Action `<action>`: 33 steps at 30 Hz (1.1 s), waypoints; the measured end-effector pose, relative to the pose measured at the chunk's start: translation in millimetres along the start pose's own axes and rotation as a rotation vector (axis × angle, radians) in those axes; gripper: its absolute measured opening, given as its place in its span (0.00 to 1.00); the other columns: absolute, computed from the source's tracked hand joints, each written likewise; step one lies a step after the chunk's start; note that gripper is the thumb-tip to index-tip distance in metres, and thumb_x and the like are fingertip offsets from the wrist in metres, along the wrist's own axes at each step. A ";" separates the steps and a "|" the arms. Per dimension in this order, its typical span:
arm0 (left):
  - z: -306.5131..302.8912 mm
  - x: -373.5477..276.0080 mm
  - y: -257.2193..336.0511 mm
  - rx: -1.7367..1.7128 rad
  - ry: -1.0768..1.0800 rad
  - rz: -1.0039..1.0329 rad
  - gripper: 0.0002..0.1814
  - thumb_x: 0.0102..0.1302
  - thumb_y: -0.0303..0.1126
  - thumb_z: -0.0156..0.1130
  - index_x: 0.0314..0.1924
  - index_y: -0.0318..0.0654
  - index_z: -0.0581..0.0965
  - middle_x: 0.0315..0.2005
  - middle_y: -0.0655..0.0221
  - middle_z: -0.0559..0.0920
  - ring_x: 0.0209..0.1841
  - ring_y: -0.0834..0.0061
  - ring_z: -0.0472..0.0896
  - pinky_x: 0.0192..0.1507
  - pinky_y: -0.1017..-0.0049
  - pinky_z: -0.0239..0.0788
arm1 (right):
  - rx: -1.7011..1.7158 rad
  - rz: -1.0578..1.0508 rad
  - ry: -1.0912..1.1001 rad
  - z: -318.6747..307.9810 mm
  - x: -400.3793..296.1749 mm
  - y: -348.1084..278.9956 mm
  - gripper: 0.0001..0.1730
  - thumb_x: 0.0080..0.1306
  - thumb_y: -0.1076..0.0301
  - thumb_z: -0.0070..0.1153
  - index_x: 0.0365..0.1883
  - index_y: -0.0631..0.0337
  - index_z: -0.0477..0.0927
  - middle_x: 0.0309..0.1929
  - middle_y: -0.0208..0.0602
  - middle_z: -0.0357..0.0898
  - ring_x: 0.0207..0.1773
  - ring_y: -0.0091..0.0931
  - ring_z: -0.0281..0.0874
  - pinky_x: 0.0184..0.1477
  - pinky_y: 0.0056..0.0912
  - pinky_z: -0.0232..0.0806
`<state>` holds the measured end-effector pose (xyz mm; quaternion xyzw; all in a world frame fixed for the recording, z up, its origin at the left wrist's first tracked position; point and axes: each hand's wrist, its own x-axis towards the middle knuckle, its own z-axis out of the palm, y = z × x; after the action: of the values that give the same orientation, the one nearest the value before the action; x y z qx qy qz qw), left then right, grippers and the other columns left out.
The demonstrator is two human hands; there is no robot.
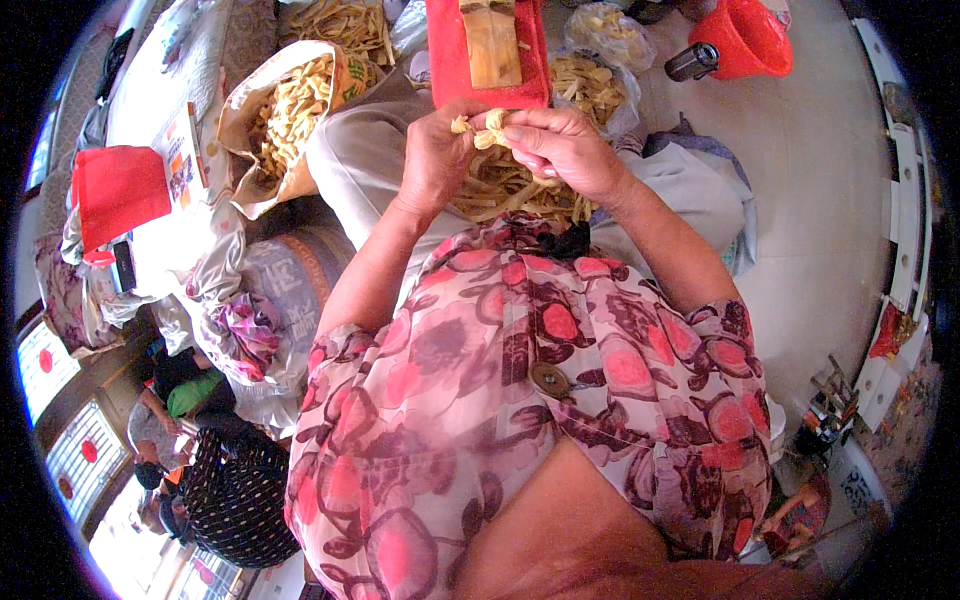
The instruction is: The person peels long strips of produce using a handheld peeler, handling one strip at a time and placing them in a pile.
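Between the fingertips of both my hands is a pale yellow, pliable strip twisted into a knot (491,131). My left hand (439,161) pinches it from the left, with a short end poking up by the thumb. From the right, my right hand (566,146) grips it between thumb and fingers. Loose flat strips (517,184) of similar colour lie in a heap below the hands, at my lap. Just beyond the hands stands a red stool or bench (450,82) with a wooden block (493,49) on it.
An open sack (281,191) full of knotted pieces leans by my left leg, with more strips (345,30) behind. Clear plastic bags of strips (592,82) stand right of the stool. Farther right are a dark bottle (690,61) and a red bucket (757,45). Other people (232,495) are at lower left.
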<state>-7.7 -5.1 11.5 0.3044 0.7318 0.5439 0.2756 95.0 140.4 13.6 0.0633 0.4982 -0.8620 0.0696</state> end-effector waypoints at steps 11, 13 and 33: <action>2.3 7.7 12.8 -0.167 -0.127 -0.162 0.18 0.65 0.45 0.52 0.31 0.35 0.75 0.18 0.76 0.74 0.19 0.84 0.70 0.22 0.81 0.62 | -0.282 -0.124 0.297 -2.1 9.7 9.5 0.11 0.66 0.61 0.47 0.36 0.59 0.73 0.19 0.18 0.65 0.18 0.11 0.57 0.20 0.14 0.51; 5.7 6.0 11.8 -0.279 -0.153 -0.175 0.16 0.64 0.43 0.54 0.27 0.37 0.75 0.15 0.76 0.73 0.16 0.86 0.68 0.20 0.83 0.58 | -0.163 -0.064 0.355 -2.4 10.6 8.1 0.11 0.66 0.59 0.46 0.35 0.57 0.72 0.19 0.17 0.63 0.17 0.10 0.54 0.19 0.14 0.48; 1.4 -0.6 5.0 0.844 -0.106 0.302 0.13 0.52 0.27 0.55 0.40 0.41 0.70 0.33 0.62 0.74 0.37 0.57 0.76 0.35 0.63 0.69 | -0.352 0.002 0.266 -12.2 13.6 21.6 0.07 0.65 0.66 0.48 0.30 0.59 0.70 0.19 0.16 0.62 0.19 0.10 0.57 0.20 0.14 0.49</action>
<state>-5.5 -3.6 16.0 0.5210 0.8218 0.2156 0.0822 86.1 139.6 -13.3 0.1637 0.6456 -0.7458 0.0139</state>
